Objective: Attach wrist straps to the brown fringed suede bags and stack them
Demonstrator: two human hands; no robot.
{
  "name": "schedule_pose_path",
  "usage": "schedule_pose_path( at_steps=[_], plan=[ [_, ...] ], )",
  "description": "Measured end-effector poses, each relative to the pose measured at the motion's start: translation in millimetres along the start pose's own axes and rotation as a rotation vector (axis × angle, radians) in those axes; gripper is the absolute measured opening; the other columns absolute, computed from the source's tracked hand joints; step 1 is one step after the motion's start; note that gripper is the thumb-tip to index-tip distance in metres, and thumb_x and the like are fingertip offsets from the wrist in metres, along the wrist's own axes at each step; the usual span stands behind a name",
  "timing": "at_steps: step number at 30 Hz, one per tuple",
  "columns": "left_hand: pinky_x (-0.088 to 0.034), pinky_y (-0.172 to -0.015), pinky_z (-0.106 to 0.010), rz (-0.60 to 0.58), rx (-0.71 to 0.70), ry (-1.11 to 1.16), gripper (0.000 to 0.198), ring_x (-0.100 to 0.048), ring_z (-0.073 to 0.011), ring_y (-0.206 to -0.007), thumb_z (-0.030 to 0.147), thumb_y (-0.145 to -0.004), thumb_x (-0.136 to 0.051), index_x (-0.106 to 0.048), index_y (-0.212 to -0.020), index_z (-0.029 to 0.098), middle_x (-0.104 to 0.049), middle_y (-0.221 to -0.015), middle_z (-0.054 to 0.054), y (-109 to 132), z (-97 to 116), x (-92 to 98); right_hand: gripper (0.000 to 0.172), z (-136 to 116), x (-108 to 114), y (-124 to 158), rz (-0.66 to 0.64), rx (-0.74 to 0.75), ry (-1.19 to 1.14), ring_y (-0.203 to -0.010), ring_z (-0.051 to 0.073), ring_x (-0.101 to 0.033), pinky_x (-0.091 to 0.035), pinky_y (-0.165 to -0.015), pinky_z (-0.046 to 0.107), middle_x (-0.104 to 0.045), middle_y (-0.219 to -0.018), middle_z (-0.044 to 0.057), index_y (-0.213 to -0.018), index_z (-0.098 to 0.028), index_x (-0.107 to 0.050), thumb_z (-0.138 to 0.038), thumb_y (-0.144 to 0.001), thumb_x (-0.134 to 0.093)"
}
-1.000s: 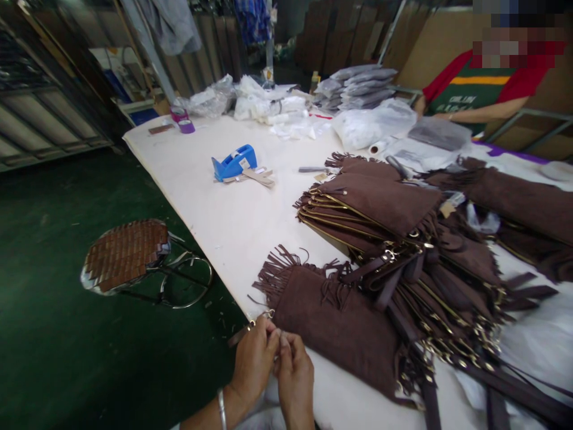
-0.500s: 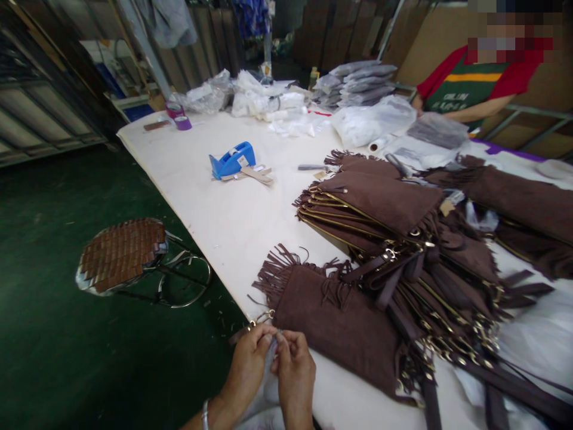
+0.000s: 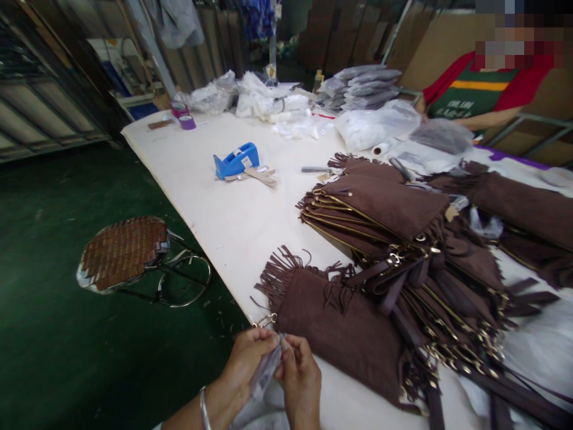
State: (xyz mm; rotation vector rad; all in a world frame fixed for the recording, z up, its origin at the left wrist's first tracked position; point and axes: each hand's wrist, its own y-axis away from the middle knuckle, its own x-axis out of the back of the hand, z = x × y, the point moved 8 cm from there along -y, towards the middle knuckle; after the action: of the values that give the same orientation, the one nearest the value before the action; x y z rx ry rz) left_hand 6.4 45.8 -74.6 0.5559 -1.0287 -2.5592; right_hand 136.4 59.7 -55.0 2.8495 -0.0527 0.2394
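My left hand (image 3: 249,361), with a silver bangle on the wrist, is closed on a greyish see-through plastic wrap (image 3: 267,373). Fingertips of my right hand (image 3: 301,373) pinch the upper end of the same wrap, close against the left fingers. What lies inside the wrap cannot be made out. Just beyond both hands, a brown fringed suede bag (image 3: 340,325) lies flat at the table's near edge. A gold clasp (image 3: 267,321) at the bag's corner shows right above my left fingers.
Brown bags with gold zips (image 3: 380,206) are piled on the right of the white table (image 3: 192,179). A blue tape dispenser (image 3: 237,161) stands mid-table. Left of the table is a stool (image 3: 123,254). Across it, a person in a green apron (image 3: 474,95) handles a plastic-wrapped item (image 3: 441,136).
The plastic wrap shows more between my hands, which have turned slightly apart while keeping their pinch. The whole view has shifted a little.
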Motion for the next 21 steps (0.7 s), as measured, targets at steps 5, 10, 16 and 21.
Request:
schedule_pose_path(
  at_steps=[5,10,16,21],
  plan=[
    [-0.044,-0.047,-0.027,0.097,-0.075,-0.099,0.026,-0.059,-0.0169,-0.048,0.037,-0.061,-0.075,-0.062,-0.066,0.015,-0.064,-0.057,-0.004,5,9,-1.4,0.042,7,-4,4,-0.045,-0.093,0.051,-0.048,0.016,-0.058,-0.044,-0.048,0.022,-0.063,-0.057,0.000,-0.096,-0.017,-0.063,-0.054,-0.087,-0.046],
    [-0.041,-0.047,-0.024,0.109,-0.176,-0.169,0.021,-0.056,-0.0150,-0.050,0.035,-0.064,-0.069,-0.061,-0.066,0.015,-0.063,-0.058,-0.003,8,16,-5.1,0.036,8,-2,5,-0.019,-0.099,0.074,-0.047,0.015,-0.057,-0.043,-0.047,0.021,-0.061,-0.054,-0.001,-0.092,-0.018,-0.062,-0.051,-0.087,-0.049],
    [-0.042,-0.052,-0.023,0.072,-0.253,-0.229,0.019,-0.056,-0.0139,-0.054,0.033,-0.070,-0.065,-0.062,-0.066,0.015,-0.062,-0.060,-0.003,12,23,-7.3,0.036,-7,-3,10,-0.074,0.069,0.129,-0.049,0.014,-0.058,-0.045,-0.051,0.021,-0.062,-0.058,-0.001,-0.102,-0.018,-0.064,-0.044,-0.093,-0.042],
    [-0.046,-0.060,-0.024,0.050,-0.307,-0.252,0.023,-0.059,-0.0164,-0.063,0.038,-0.072,-0.068,-0.065,-0.071,0.015,-0.066,-0.068,-0.005,13,23,-8.8,0.035,-21,-3,8,-0.119,0.209,0.232,-0.076,0.018,-0.068,-0.052,-0.072,0.024,-0.072,-0.087,0.008,-0.109,-0.017,-0.064,-0.035,-0.094,-0.038]
  ],
)
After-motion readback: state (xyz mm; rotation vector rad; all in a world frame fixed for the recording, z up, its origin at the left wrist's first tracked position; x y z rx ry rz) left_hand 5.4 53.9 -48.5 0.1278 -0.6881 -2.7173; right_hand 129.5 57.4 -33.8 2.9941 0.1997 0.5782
